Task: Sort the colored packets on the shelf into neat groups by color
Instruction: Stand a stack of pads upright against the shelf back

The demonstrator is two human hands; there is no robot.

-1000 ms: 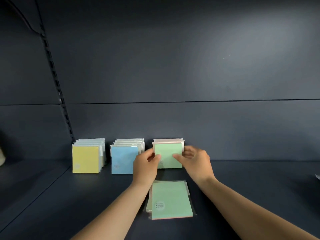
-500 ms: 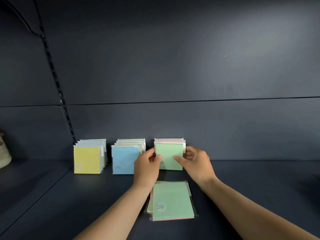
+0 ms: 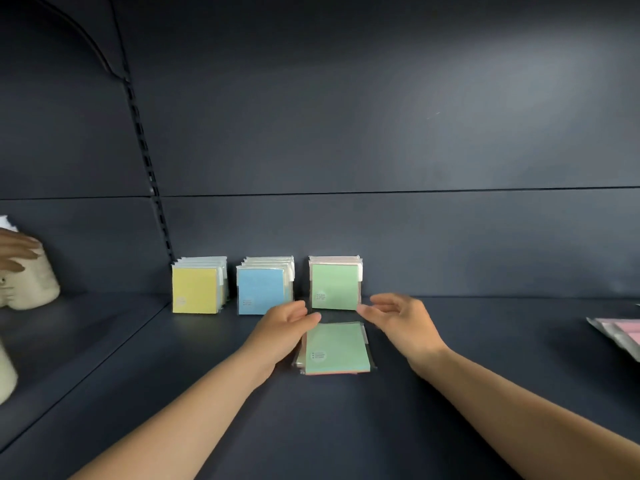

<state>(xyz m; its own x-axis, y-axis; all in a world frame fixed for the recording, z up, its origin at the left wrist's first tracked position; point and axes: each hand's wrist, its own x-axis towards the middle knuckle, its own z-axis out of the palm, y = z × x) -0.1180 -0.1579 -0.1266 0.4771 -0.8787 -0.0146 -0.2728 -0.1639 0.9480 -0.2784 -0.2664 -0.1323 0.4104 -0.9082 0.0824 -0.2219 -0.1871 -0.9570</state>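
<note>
Frame edge crops pink packets (image 3: 623, 332); label print illegible.

Dim scene overall; dark navy back panel (image 3: 381, 133) soaks up most light. Soft, diffuse glow falls from upper right, leaving a pale sheen on the panel there. Left side falls into deep shade. Faint shadows under both forearms on the shelf (image 3: 346, 427). Right hand (image 3: 401, 320) smeared by motion blur at the fingertips. Wide-angle bending: slotted upright (image 3: 145, 161) curves near the left edge. No harsh glare.
</note>
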